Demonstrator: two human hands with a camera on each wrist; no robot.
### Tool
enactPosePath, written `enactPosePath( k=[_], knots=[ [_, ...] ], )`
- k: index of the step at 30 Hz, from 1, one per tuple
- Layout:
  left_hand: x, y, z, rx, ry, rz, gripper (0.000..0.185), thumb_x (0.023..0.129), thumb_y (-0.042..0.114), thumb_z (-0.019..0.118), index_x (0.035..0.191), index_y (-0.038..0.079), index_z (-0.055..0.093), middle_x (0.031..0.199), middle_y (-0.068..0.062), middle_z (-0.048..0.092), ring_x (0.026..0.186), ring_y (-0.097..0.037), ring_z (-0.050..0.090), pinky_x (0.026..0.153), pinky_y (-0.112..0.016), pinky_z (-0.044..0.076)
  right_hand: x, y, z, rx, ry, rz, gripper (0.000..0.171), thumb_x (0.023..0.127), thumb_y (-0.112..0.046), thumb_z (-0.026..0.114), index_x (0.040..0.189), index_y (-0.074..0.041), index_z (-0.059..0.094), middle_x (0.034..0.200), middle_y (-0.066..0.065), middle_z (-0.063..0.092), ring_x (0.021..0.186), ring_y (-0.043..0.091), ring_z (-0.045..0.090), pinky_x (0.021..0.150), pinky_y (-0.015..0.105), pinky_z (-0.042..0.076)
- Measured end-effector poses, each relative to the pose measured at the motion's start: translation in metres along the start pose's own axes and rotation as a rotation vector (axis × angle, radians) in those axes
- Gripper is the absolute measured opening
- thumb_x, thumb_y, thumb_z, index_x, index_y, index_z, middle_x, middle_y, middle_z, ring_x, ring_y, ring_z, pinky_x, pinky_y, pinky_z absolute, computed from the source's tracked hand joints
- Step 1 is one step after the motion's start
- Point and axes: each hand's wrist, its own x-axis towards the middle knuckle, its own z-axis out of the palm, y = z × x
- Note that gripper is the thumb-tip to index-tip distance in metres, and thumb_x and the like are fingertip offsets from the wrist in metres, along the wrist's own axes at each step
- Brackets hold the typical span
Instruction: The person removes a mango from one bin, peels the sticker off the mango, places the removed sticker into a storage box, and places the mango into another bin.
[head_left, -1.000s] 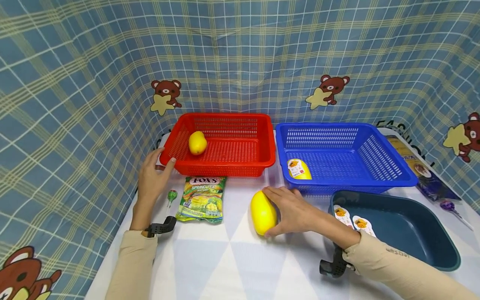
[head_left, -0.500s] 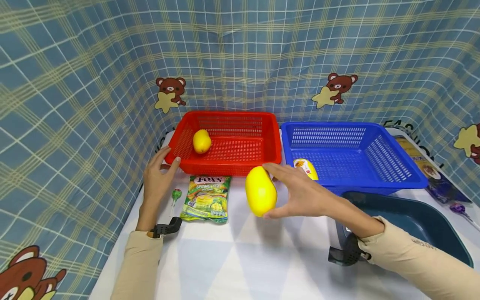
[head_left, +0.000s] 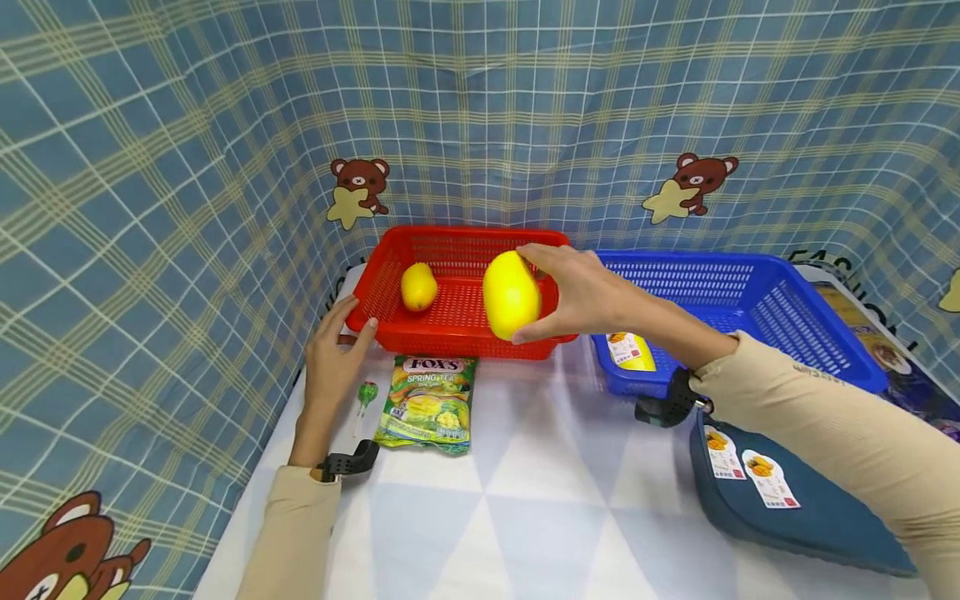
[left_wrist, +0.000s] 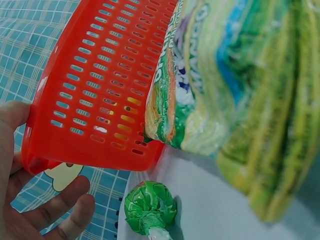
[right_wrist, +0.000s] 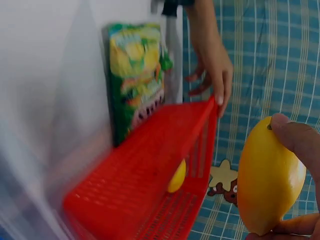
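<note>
My right hand (head_left: 581, 292) grips a yellow mango (head_left: 511, 296) between thumb and fingers. In the head view the mango appears raised over the right part of a red plastic basket (head_left: 450, 343). The right wrist view shows the thumb pressed near the mango's (right_wrist: 270, 180) stem end. At the basket's front left corner, my left hand (head_left: 333, 358) holds the rim, with the thumb on one side and fingers on the other. A smaller yellow, lemon-like fruit (head_left: 418, 287) lies inside the red basket.
A blue basket (head_left: 810, 325), partly behind the right arm, contains a labelled yellow fruit (head_left: 637, 354). Before it stands a dark teal tub (head_left: 750, 517) with stickers. A Fox's candy bag (head_left: 427, 408) and green lollipop (head_left: 367, 393) lie before the red basket. A dark package (head_left: 907, 375) lies far right.
My right hand has lifted the mango off the table and carried it forward over the red basket. The left hand stays at the basket's corner. The head view has shifted slightly.
</note>
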Motion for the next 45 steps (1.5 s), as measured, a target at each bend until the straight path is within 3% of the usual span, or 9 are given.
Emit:
enactPosePath(
  k=[5, 13, 20, 27, 34, 42, 45],
  knots=[
    [0.000, -0.003, -0.001, 0.018, 0.003, -0.023, 0.052, 0.096, 0.031, 0.069, 0.141, 0.007, 0.058, 0.147, -0.001, 0.052, 0.097, -0.027, 0.066, 0.078, -0.026, 0.053, 0.040, 0.005, -0.003, -0.027, -0.040, 0.019, 0.108, 0.068, -0.060, 0.084, 0.152, -0.008, 0.040, 0.146, 0.008, 0.051, 0.131, 0.030, 0.044, 0.100, 0.058, 0.032],
    [0.001, 0.001, -0.002, 0.007, -0.010, -0.037, 0.053, 0.096, 0.033, 0.068, 0.142, 0.008, 0.057, 0.148, -0.001, 0.051, 0.093, -0.028, 0.065, 0.080, -0.044, 0.055, 0.102, 0.021, 0.003, -0.072, -0.114, 0.034, 0.106, 0.071, -0.060, 0.082, 0.152, -0.006, 0.040, 0.147, 0.009, 0.049, 0.131, 0.031, 0.043, 0.096, 0.056, 0.032],
    [-0.001, 0.003, -0.003, -0.011, -0.026, -0.042, 0.055, 0.096, 0.034, 0.068, 0.143, 0.008, 0.056, 0.149, -0.001, 0.050, 0.091, -0.028, 0.065, 0.080, -0.046, 0.055, 0.141, 0.033, 0.011, -0.076, -0.188, 0.053, 0.103, 0.074, -0.059, 0.081, 0.153, -0.009, 0.038, 0.146, 0.007, 0.050, 0.129, 0.030, 0.043, 0.094, 0.053, 0.030],
    [0.000, 0.002, -0.004, -0.010, -0.032, -0.040, 0.056, 0.096, 0.037, 0.068, 0.143, 0.009, 0.056, 0.150, 0.000, 0.049, 0.092, -0.026, 0.064, 0.080, -0.045, 0.055, 0.172, 0.055, 0.038, -0.067, -0.268, 0.092, 0.100, 0.076, -0.058, 0.080, 0.152, -0.007, 0.039, 0.141, 0.008, 0.052, 0.130, 0.031, 0.040, 0.106, 0.065, 0.020],
    [-0.002, -0.001, -0.005, 0.008, -0.030, -0.052, 0.056, 0.096, 0.038, 0.068, 0.144, 0.011, 0.055, 0.150, 0.002, 0.049, 0.094, -0.025, 0.064, 0.080, -0.040, 0.055, 0.190, 0.063, 0.075, -0.152, -0.380, 0.096, 0.100, 0.077, -0.060, 0.079, 0.152, -0.007, 0.039, 0.138, 0.008, 0.053, 0.122, 0.031, 0.042, 0.102, 0.057, 0.027],
    [0.000, 0.002, -0.004, 0.000, -0.033, -0.048, 0.058, 0.096, 0.039, 0.068, 0.145, 0.011, 0.055, 0.150, 0.000, 0.048, 0.097, -0.023, 0.062, 0.081, -0.044, 0.055, 0.188, 0.072, 0.106, -0.140, -0.441, 0.116, 0.103, 0.077, -0.061, 0.078, 0.153, -0.005, 0.037, 0.143, 0.010, 0.052, 0.127, 0.031, 0.041, 0.106, 0.056, 0.025],
    [-0.001, 0.001, -0.004, 0.004, -0.036, -0.052, 0.058, 0.095, 0.038, 0.069, 0.145, 0.012, 0.055, 0.150, 0.001, 0.048, 0.095, -0.023, 0.062, 0.080, -0.042, 0.055, 0.187, 0.075, 0.116, -0.151, -0.482, 0.121, 0.107, 0.080, -0.064, 0.073, 0.156, -0.004, 0.029, 0.152, 0.014, 0.042, 0.137, 0.034, 0.036, 0.113, 0.059, 0.019]
  ],
)
